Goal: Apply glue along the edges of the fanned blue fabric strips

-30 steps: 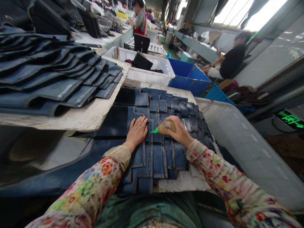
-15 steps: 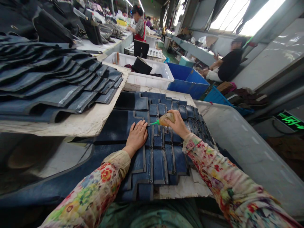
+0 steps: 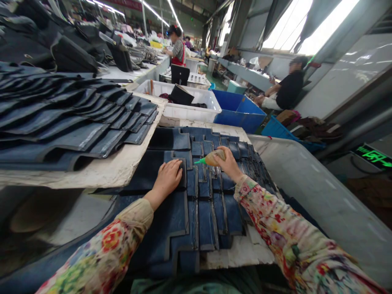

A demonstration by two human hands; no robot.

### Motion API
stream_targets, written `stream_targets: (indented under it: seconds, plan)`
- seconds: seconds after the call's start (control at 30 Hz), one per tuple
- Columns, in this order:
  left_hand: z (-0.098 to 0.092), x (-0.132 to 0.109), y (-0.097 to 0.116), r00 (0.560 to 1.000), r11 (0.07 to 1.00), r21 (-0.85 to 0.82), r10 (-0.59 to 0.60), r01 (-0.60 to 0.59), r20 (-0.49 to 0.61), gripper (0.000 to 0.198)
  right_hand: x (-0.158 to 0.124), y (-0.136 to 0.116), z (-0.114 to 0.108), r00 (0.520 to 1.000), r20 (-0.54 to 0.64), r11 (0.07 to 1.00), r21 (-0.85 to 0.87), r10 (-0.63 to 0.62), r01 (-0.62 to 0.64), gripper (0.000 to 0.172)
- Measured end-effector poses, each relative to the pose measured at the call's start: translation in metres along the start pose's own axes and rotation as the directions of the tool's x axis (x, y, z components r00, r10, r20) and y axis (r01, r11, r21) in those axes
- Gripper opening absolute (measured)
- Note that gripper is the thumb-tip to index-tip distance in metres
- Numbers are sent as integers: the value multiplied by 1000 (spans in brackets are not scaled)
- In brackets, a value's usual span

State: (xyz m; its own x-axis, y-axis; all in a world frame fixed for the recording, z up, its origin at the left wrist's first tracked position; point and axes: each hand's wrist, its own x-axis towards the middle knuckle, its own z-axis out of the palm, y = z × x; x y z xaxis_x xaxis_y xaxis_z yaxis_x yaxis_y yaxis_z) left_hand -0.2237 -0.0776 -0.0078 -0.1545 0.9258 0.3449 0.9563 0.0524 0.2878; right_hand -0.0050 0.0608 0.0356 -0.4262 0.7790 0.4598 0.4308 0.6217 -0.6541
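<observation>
At the near edge of the work, our blue panels (image 3: 208, 210) lie overlapped in stepped rows on a pale board (image 3: 235, 255), grey edges showing and some strips shiny. Above the near rows, our two hands are apart from each other. The left hand (image 3: 168, 177) rests palm down on a panel, fingers loosely spread and gripping nothing that we can see. The right hand (image 3: 227, 162) is closed around an amber bottle (image 3: 211, 158), held tilted over the middle of the rows, its green tip (image 3: 200, 161) pointing left; we cannot tell whether it touches a panel.

We see a few risks. Too hard a squeeze could let the contents run past the grey edge onto the blue face. Pressing or dragging with the left palm could shift the loose overlaps and spoil the spacing. The sleeve (image 3: 263, 220) on our right arm, low over the panels, could smear a shiny strip.

To the left, a second stack (image 3: 64, 134) sits close by on its own board; a jolt there could slide it. A white bin (image 3: 306, 188) stands to the right. Farther off are a white crate (image 3: 196, 113), a blue crate (image 3: 240, 118) and a co-worker (image 3: 178, 51) at a bench (image 3: 154, 67).
</observation>
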Motion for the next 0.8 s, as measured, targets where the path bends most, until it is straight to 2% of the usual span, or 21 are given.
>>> stream_targets:
  seconds: [0.1, 0.2, 0.43, 0.8]
  plan:
    - [2, 2, -23, 997, 997, 47, -51, 54, -63, 39, 0, -5, 0, 998, 43, 999, 23, -43, 42, 38]
    - [8, -2, -34, 994, 994, 76, -73, 79, -79, 39, -4, -9, 2, 994, 83, 997, 21, -76, 74, 37]
    - [8, -11, -27, 996, 988, 136, -63, 71, -67, 41, 2, -2, 9, 991, 87, 994, -4, -104, 105, 35]
    - [11, -13, -30, 996, 989, 136, -54, 63, -69, 41, 44, 18, 30, 989, 75, 991, -28, -131, 133, 36]
